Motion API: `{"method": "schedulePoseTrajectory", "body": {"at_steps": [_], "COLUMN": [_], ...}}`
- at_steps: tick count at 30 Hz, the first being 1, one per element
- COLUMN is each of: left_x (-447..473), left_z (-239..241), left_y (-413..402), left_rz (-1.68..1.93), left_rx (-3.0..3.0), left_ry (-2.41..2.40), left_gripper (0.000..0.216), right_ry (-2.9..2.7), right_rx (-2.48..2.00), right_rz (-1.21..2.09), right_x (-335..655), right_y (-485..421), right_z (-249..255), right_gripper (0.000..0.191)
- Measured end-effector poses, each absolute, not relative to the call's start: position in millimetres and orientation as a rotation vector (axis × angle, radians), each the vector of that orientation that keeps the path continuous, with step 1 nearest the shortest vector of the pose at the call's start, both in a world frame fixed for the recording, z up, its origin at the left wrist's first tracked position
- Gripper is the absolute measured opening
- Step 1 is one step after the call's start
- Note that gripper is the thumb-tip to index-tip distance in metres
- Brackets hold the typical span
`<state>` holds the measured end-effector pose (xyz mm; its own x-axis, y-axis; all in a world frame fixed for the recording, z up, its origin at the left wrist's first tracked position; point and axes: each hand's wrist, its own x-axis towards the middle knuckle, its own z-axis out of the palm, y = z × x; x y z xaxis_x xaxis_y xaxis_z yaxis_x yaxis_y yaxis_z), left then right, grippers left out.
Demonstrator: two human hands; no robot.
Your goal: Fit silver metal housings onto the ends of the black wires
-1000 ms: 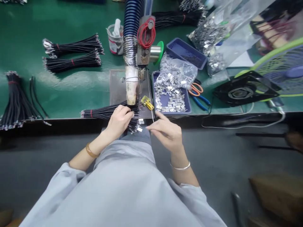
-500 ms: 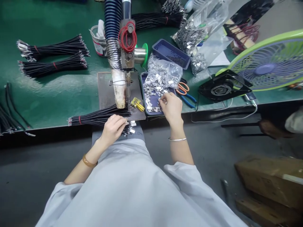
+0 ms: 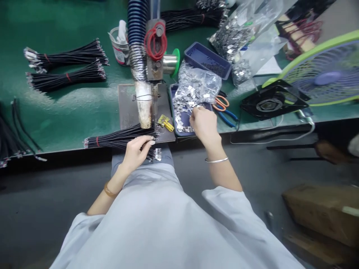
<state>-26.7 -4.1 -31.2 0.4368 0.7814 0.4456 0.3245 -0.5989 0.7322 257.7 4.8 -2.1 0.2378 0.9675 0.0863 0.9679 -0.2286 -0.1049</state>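
My left hand (image 3: 138, 149) is closed in a pinch over the right end of a bundle of black wires (image 3: 114, 137) tied with a red band at the table's front edge. A wire seems to lie between its thumb and forefinger. Just below these fingertips, small silver metal connectors (image 3: 157, 153) sit on wire ends. My right hand (image 3: 205, 124) reaches into a blue tray (image 3: 181, 133) of loose silver metal connectors (image 3: 183, 118). Its fingers are bent together among the pieces, and whatever they grip is hidden from view.
A hose (image 3: 142, 101) hangs over a dark plate (image 3: 127, 104) holding a yellow clip-like piece (image 3: 167, 124). A solder spool (image 3: 171, 63) stands behind. Orange-and-blue-handled pliers (image 3: 226, 112), a black fan (image 3: 270, 104) and a green fan (image 3: 322, 76) lie rightward; wire bundles (image 3: 67, 76) lie left.
My right hand has turned slightly, its fingers lower among the connectors in the tray. My left thumb and forefinger have shifted a little on the wires. The whole view has moved slightly.
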Motion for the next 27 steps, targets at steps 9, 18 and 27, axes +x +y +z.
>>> {"method": "schedulePoseTrajectory", "body": {"at_steps": [9,18,27], "left_x": [-22.1,-19.9,-14.5], "left_z": [-23.6,-22.4,-11.7], "left_y": [4.9,-0.9,-6.6], "left_rz": [1.012,1.097,1.000], "left_rx": [2.145,1.989,1.787], "left_ry": [0.923,1.047,1.055], "left_gripper": [0.017,0.017,0.015], "right_ry": [-2.046,-1.606,-1.421], "right_rx": [-2.423,-1.962,-1.352], "right_rz": [0.100,-0.102,0.102], "right_x": [229.6,228.5,149.8], "right_y": [18.3,-22.6,-74.4], "right_z": [37.2,32.7,1.9], "right_gripper": [0.030,0.019,0.011]}}
